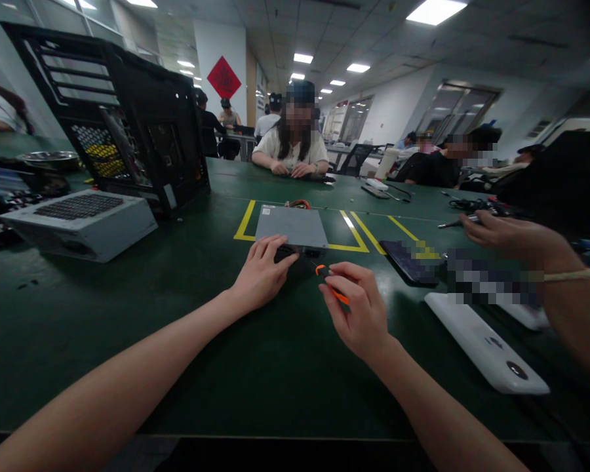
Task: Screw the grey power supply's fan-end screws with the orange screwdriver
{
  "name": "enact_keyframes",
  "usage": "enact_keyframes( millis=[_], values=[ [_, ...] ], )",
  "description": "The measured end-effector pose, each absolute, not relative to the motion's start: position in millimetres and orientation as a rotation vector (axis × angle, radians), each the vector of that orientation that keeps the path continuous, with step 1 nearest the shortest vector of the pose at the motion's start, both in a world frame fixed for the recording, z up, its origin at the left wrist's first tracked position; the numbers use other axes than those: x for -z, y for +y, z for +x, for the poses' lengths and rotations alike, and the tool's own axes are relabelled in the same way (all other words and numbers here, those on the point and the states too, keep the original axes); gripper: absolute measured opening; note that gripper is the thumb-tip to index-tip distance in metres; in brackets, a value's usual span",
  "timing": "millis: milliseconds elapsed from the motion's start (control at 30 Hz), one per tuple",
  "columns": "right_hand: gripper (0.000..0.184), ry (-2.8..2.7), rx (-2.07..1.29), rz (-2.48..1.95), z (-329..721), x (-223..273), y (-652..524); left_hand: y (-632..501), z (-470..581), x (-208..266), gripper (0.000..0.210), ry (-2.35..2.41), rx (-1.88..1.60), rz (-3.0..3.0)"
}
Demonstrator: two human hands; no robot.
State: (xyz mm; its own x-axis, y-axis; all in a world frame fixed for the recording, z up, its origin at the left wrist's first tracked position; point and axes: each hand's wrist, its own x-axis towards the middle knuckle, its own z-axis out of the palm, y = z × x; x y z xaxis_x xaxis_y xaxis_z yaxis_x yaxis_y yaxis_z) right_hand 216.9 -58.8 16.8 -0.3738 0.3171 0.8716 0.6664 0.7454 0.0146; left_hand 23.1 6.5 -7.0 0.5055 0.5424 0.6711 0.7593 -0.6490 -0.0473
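- Centrally on the dark green tabletop (167, 288) lies a flat grey metal box (291, 226), set among stripes of yellow tape (244, 219), with a small bunch of coloured wires (299, 204) at its far side.
- The left hand (260, 275) is at the box's near-left corner, fingers bent over the near edge and thumb pointing right along the near side — whether they grip or merely rest, I cannot tell.
- The right hand (356, 305), to the right and nearer, has its fingers closed around a screwdriver with an orange-and-black handle (321, 270); its shaft points left and away, towards the box's near side. Whether the tip touches anything is too small to tell.
- On the left sits a second grey metal box with a mesh top (86, 219), just in front of a tall black computer case (162, 124).
- Over on the right lie a dark flat phone (407, 262) and — nearer — a long white plastic device (489, 344). Beyond them, a co-worker's hand (511, 239) holds a slim metallic tool (452, 225).
- Across the table, at the far side, sits a person in a white top (292, 147).
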Motion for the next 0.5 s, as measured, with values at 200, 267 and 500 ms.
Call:
enact_keyframes(
  millis=[200, 267, 500],
  values=[
    [0.045, -1.970, 0.418, -0.736, 217.4, -16.2, -58.6, 6.1, 22.8, 7.4, 0.037, -1.091, 0.932, -2.433],
    [0.040, -1.953, 0.484, -0.770, 217.4, -17.2, -58.4, 6.0, 22.8, 7.4, 0.037, -1.093, 0.944, -2.439],
    [0.042, -1.908, 0.502, -0.764, 216.3, -19.3, -58.3, 6.5, 22.6, 7.5, 0.037, -1.083, 0.913, -2.423]
  ],
)
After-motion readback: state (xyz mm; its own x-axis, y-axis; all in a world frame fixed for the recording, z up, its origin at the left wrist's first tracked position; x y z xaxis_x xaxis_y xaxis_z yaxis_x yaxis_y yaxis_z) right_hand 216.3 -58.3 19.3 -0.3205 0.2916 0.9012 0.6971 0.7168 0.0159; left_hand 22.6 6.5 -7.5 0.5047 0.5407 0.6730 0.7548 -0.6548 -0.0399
